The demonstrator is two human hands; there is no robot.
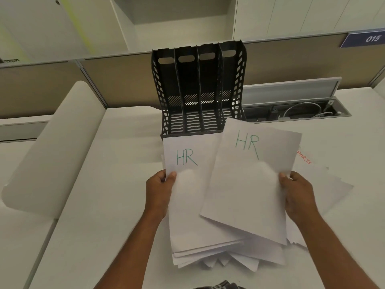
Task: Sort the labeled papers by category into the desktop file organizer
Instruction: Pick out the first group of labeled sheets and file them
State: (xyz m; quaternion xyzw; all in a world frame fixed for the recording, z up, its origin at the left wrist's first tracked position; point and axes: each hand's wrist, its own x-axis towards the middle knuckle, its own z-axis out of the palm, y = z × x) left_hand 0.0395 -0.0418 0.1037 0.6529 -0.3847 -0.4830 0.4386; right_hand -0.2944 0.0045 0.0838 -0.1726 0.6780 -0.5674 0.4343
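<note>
White laminate makes up the surface [108, 184], an office desk set against a tan partition panel [116, 80]; above the panel stand pale cabinets [52, 21] with an open recess, and a blue plate reading 015 [369, 39] sits at the panel's top right; a rounded white divider [52, 147] leans across the left of the surface, and a recessed cable tray [298, 111] with its lid raised shows coiled white wire at the back right. Against the partition stands the black file organizer [199, 90], four upright slots, all bare of paper; just in front of it lies a loose heap of papers [218, 255]. The left hand [159, 190] pinches the edge of a sheet marked HR in green [185, 163], held over the heap; the right hand [298, 195] pinches a second HR sheet [250, 174], tilted and overlapping the first; a sheet with red lettering ending in PORTS [305, 158] lies flat on the surface to the right.
</note>
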